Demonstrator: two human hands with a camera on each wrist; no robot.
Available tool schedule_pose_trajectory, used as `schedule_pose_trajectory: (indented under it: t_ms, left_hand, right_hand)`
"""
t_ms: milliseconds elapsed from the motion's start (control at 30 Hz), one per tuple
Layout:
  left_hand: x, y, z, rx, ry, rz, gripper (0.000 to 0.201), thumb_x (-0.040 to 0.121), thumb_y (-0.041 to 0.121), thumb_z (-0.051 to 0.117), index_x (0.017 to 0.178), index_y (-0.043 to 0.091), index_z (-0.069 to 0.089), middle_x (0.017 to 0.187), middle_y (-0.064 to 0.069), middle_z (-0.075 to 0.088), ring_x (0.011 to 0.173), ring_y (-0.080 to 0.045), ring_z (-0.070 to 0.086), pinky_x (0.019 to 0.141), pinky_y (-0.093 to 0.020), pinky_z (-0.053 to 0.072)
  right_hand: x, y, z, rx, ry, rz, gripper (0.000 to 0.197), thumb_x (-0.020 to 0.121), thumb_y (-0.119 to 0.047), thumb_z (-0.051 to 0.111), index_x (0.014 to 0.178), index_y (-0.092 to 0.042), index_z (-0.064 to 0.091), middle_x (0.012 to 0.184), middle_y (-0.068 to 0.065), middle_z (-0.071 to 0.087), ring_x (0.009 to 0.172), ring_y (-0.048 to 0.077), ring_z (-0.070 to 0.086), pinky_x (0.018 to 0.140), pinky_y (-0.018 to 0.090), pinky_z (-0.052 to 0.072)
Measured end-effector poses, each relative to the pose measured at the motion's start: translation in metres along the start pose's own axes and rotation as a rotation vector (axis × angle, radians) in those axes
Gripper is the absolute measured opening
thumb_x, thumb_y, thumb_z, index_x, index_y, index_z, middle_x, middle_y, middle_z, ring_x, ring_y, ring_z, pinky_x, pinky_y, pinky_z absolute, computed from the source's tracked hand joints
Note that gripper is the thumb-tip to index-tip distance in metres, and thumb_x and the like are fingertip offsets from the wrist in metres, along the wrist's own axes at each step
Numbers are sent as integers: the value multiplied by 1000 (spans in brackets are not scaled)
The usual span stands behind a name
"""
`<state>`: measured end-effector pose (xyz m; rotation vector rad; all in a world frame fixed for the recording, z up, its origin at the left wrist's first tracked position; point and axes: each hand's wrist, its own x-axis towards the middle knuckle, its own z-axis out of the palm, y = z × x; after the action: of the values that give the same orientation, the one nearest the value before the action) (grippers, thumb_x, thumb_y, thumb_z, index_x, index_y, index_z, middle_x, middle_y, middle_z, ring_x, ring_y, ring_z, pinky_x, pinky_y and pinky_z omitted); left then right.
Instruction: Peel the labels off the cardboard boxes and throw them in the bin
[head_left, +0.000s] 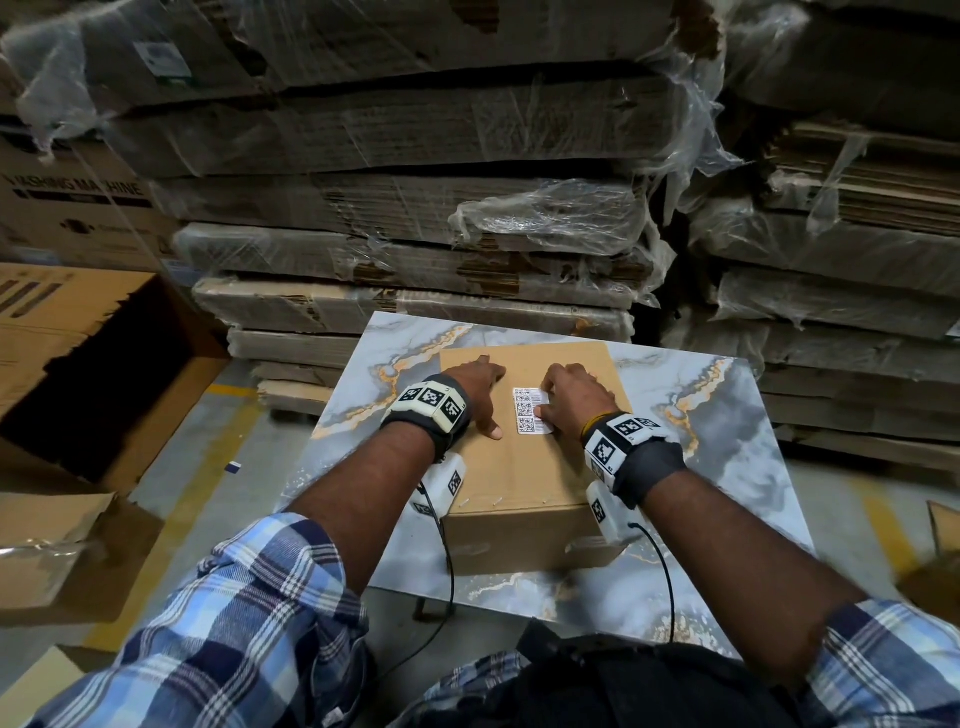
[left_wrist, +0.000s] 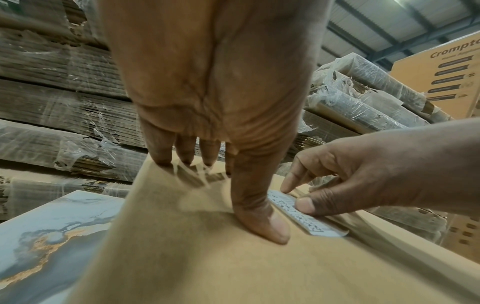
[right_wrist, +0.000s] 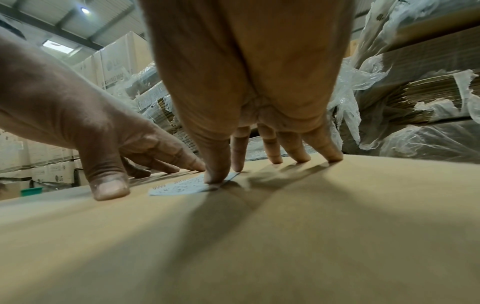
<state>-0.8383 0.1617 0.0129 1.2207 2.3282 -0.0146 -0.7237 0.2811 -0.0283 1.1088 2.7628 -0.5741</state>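
A brown cardboard box (head_left: 524, 478) sits on a marble-patterned table (head_left: 701, 415). A white barcode label (head_left: 529, 410) lies flat on its top. My left hand (head_left: 480, 397) presses flat on the box just left of the label, fingers straight and thumb beside the label's near end. My right hand (head_left: 558, 400) rests on the label's right edge, thumb tip on the edge and index tip at the far corner. In the left wrist view the right hand's thumb (left_wrist: 305, 205) sits on the label (left_wrist: 306, 222). In the right wrist view the label (right_wrist: 179, 187) lies under that thumb.
Tall stacks of flattened cardboard (head_left: 415, 208) wrapped in torn plastic stand right behind the table. A large open cardboard box (head_left: 104, 364) sits on the floor at the left. A small green tub (right_wrist: 31, 191) shows far off on the left. Cables hang from both wrists.
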Motion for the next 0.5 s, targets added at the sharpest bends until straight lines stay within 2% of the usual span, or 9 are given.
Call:
schedule_pose_trajectory:
  t_ms: [233, 400, 500]
  left_hand:
    - [3, 0, 4, 18, 19, 0, 102, 74, 29, 86, 155, 15, 26, 163, -8, 20, 143, -30, 34, 114, -41, 36]
    - [2, 0, 6, 16, 31, -2, 100, 73, 30, 87, 154, 15, 30, 160, -9, 26, 140, -30, 38, 112, -42, 38]
    - [3, 1, 6, 15, 34, 2, 98, 73, 30, 87, 152, 14, 32, 157, -10, 30, 137, -31, 42, 109, -42, 41]
  right_hand:
    - [-1, 0, 0, 22, 6, 1, 40, 90, -29, 70, 124, -21, 51, 139, 8, 46, 134, 37, 41, 109, 57, 36]
    - [-1, -1, -1, 24, 16, 5, 37, 89, -29, 72, 120, -23, 51, 135, 8, 48, 130, 36, 45, 108, 57, 37]
    - [0, 0, -1, 22, 13, 3, 45, 89, -29, 71, 129, -25, 49, 139, 8, 46, 131, 36, 44, 108, 58, 37]
